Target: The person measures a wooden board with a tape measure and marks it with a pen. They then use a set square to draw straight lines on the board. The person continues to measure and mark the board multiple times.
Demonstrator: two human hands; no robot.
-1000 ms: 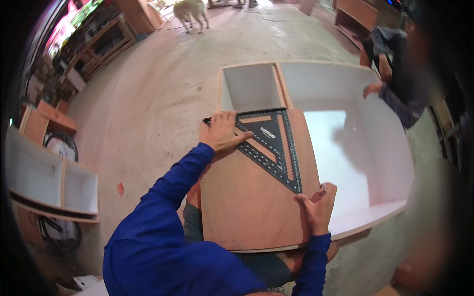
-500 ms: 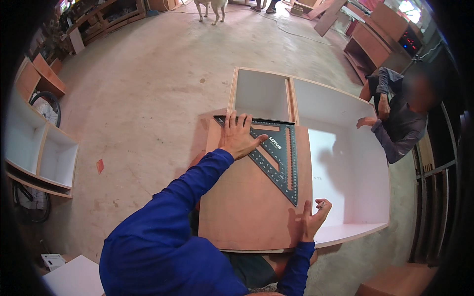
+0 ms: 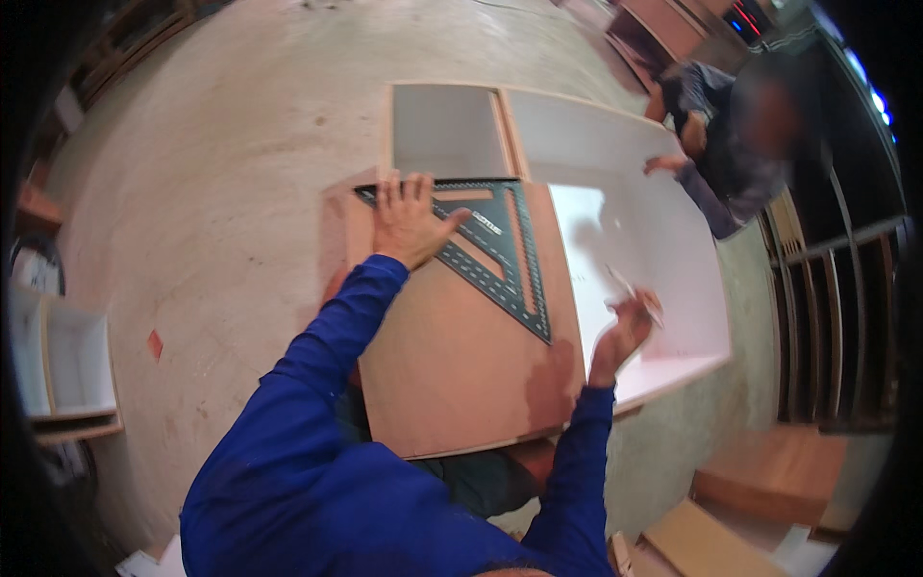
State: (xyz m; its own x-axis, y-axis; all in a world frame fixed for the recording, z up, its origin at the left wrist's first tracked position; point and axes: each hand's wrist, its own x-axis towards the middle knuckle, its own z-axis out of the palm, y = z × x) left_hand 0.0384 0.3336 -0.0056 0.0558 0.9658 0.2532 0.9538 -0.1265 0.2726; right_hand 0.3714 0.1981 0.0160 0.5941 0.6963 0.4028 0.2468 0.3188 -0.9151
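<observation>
A black triangular set square [image 3: 519,269] lies on a plywood panel [image 3: 461,375] in front of me. My left hand [image 3: 409,221] lies spread over the square's upper left part, fingers reaching over its top edge. My right hand [image 3: 625,327] is raised right of the square, holding a thin white pencil-like item [image 3: 620,284], blurred by motion. Beneath and beside the panel is a wooden cabinet box [image 3: 692,279] with white interior and two compartments, the smaller one at upper left.
A co-worker [image 3: 731,188] in a grey sleeve crouches right, one hand over the cabinet's edge. Wooden boxes [image 3: 82,365] sit at left, tall dark racks [image 3: 846,337] at right, boards [image 3: 760,471] at lower right. A red piece [image 3: 155,343] lies on the floor.
My right hand has lifted off the panel and moved up and right with the thin item. My left hand stays on the square. The whole view has shifted.
</observation>
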